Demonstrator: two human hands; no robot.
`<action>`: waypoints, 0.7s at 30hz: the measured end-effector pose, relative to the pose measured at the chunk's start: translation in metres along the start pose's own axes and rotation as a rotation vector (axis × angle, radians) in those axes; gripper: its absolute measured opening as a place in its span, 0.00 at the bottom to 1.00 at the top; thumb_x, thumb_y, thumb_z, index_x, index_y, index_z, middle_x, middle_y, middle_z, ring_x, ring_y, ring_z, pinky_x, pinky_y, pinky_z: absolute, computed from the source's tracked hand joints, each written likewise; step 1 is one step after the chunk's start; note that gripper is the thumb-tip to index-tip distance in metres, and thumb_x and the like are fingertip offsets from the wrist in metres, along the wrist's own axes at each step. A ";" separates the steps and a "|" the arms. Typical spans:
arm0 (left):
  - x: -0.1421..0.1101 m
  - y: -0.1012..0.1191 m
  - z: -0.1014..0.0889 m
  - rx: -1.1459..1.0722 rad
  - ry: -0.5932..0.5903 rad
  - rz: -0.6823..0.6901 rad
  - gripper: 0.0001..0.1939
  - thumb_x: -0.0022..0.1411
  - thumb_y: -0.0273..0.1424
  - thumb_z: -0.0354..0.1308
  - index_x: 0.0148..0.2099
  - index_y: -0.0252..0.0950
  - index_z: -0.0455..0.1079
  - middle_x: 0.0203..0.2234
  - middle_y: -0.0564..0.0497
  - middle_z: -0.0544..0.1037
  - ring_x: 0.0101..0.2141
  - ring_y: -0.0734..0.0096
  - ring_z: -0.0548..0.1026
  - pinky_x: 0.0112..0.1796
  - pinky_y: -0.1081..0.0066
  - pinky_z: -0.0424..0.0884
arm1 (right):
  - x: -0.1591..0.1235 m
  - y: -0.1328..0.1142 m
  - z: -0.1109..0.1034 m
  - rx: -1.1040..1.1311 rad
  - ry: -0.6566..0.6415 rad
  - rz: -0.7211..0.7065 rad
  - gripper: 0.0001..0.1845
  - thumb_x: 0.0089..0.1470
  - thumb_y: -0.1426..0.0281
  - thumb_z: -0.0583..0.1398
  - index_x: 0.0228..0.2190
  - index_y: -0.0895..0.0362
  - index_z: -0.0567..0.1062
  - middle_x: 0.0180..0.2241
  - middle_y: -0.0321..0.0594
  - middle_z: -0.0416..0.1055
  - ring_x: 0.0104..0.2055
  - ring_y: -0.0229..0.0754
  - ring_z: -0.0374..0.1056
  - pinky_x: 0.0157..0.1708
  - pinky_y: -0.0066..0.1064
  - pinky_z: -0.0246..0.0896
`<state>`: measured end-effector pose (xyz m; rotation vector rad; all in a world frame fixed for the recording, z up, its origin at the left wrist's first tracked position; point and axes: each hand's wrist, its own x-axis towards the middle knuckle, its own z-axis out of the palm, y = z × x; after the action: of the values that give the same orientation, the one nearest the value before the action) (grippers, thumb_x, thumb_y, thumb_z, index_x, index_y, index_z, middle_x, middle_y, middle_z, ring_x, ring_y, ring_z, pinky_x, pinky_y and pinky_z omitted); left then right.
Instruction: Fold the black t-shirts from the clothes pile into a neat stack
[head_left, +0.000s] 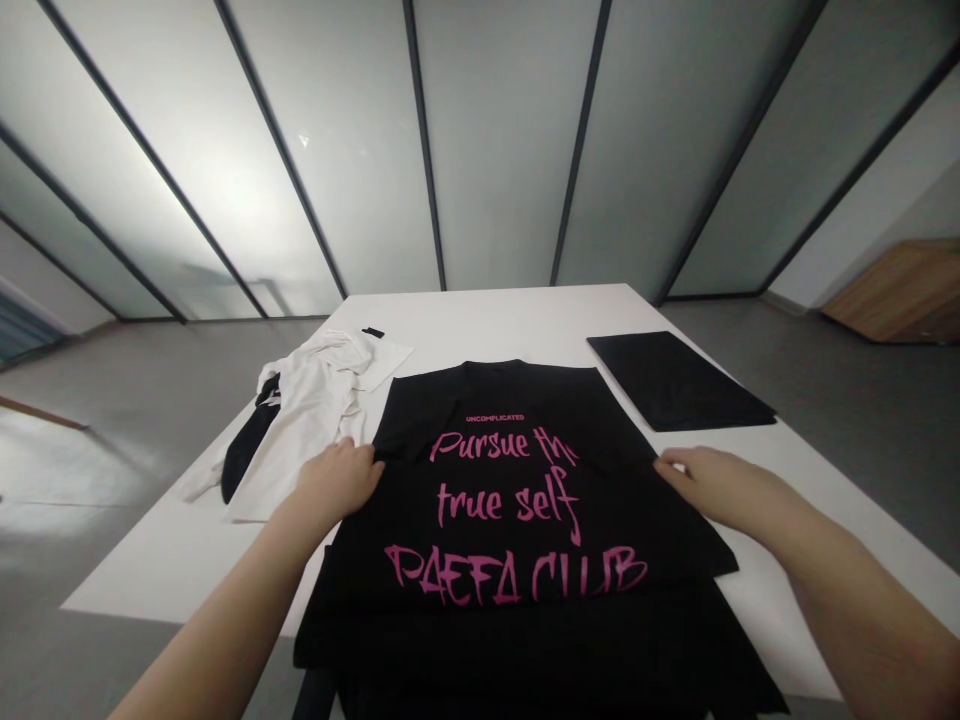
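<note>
White table | your left hand: fingers curled on black T-shirt edge | your right hand: fingers touching opposite edge, grip unclear

The left arm and right arm were stretched way out front, pretty much straight; the left hand was held palm-down with fingers bunched, the right hand angled inward.

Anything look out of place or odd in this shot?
Yes. The white garment lies crumpled on the table, with a dark strip of cloth across it, unlike the neatly flat black cloth on the right. The black T-shirt also hangs over the table's near edge.
</note>
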<state>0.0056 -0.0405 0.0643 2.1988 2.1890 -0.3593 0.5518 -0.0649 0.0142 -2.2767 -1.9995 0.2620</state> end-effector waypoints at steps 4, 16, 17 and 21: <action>0.058 0.047 -0.026 -0.058 0.228 0.174 0.29 0.78 0.48 0.43 0.58 0.34 0.77 0.54 0.34 0.80 0.56 0.44 0.78 0.56 0.51 0.73 | 0.057 -0.079 -0.015 0.023 0.200 -0.232 0.22 0.70 0.58 0.56 0.52 0.55 0.84 0.51 0.52 0.82 0.50 0.57 0.79 0.51 0.43 0.72; 0.169 0.104 0.027 -0.285 0.181 0.092 0.37 0.79 0.51 0.36 0.80 0.42 0.56 0.79 0.41 0.53 0.77 0.40 0.51 0.71 0.35 0.49 | 0.159 -0.178 0.051 0.017 0.055 -0.227 0.41 0.75 0.50 0.44 0.76 0.63 0.57 0.78 0.55 0.48 0.79 0.66 0.44 0.75 0.58 0.42; 0.171 0.104 0.030 -0.290 0.191 0.095 0.36 0.79 0.51 0.36 0.80 0.44 0.56 0.79 0.42 0.53 0.77 0.40 0.51 0.71 0.35 0.48 | 0.163 -0.178 0.053 0.021 0.026 -0.208 0.43 0.75 0.47 0.43 0.76 0.62 0.56 0.79 0.54 0.46 0.80 0.66 0.42 0.75 0.58 0.40; 0.174 0.102 0.035 -0.314 0.209 0.086 0.35 0.79 0.50 0.36 0.80 0.47 0.58 0.79 0.45 0.55 0.76 0.41 0.52 0.71 0.35 0.49 | 0.170 -0.171 0.054 0.026 -0.019 -0.192 0.44 0.74 0.46 0.40 0.77 0.59 0.55 0.80 0.50 0.43 0.81 0.64 0.39 0.76 0.56 0.36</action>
<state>0.0999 0.1226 -0.0153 2.2264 2.0590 0.2127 0.3957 0.1243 -0.0176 -2.0553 -2.1914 0.2923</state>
